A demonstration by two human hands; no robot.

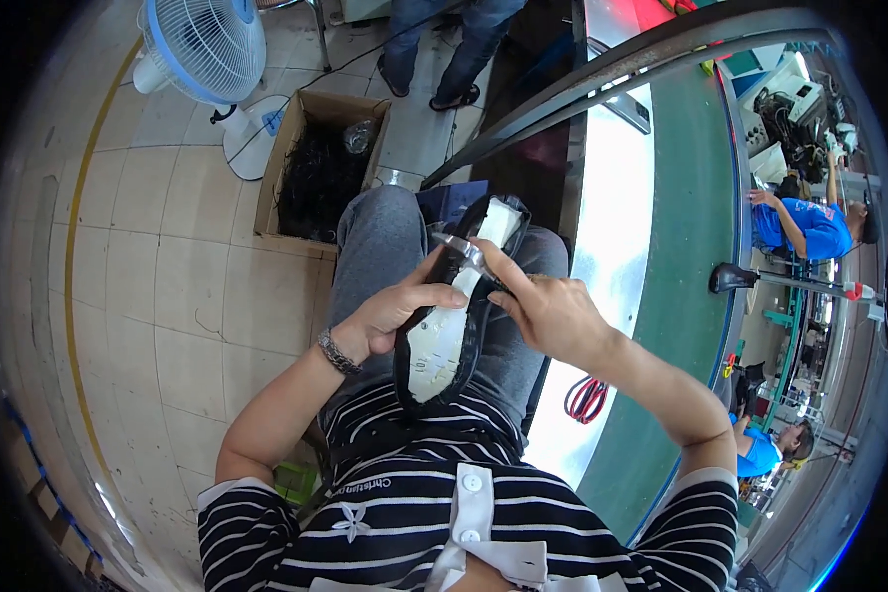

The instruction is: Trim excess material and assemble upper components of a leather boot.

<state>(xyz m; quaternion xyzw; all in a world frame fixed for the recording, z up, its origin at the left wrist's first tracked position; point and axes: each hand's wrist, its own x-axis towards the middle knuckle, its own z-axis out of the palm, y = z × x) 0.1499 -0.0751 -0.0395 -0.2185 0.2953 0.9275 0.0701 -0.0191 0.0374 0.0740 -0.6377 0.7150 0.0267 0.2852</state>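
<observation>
A black shoe upper on a pale last (434, 345) lies sole side up across my lap, its toe pointing away from me or its heel; I cannot tell which. Its black edge is folded round the white bottom. My left hand (397, 310) grips the shoe from the left side, thumb pressed on the white bottom. In my right hand (562, 314), the fingers close round the handle of a metal hand tool with a hammer-like head (461, 249). That head rests at the shoe's middle, near my left fingers. My right hand hides most of its handle.
A cardboard box (269, 212) of black scraps stands on the floor beyond my knees, beside a white-and-blue fan (207, 49). To my right runs a metal ledge (610, 217) with a green conveyor belt (696, 197); red-handled scissors (587, 400) lie there. Co-workers in blue sit across.
</observation>
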